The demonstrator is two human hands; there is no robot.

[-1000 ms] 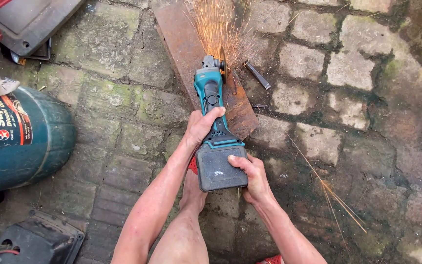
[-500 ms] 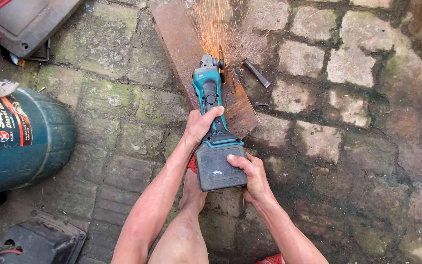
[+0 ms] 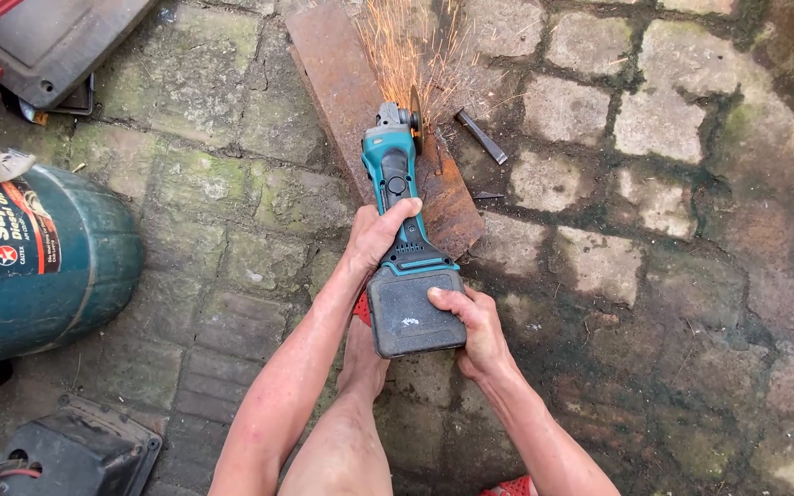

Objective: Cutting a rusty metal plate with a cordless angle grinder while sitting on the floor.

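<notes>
on the mossy stone paving (image 3: 654, 239), near the middle of the view, a teal cordless angle grinder (image 3: 395, 174) is held by both hands. its slim body is gripped by the left hand (image 3: 377, 234), whose fingers are wrapped over the top just behind the switch. the dark grey battery block (image 3: 413, 312) at the rear end is clamped by the right hand (image 3: 472, 323), with the thumb laid on its upper face and the other fingers closed around its right side. the two hands are kept apart, one in front of the other along the tool, the left further forward.

the grinder is pointed away from the person, and its cutting disc (image 3: 414, 118) is set upright against a rusty steel plate (image 3: 342, 83) that lies flat on the paving. orange sparks (image 3: 411, 46) are thrown forward from the disc. a bare foot (image 3: 362, 354) is placed just under the battery block.

a short dark metal piece (image 3: 480, 136) lies just beside the plate, to the right of the disc. a green-blue drum (image 3: 39, 257) is lying on its side well apart on the left, and a black case (image 3: 75, 455) is seen at the lower left corner.
</notes>
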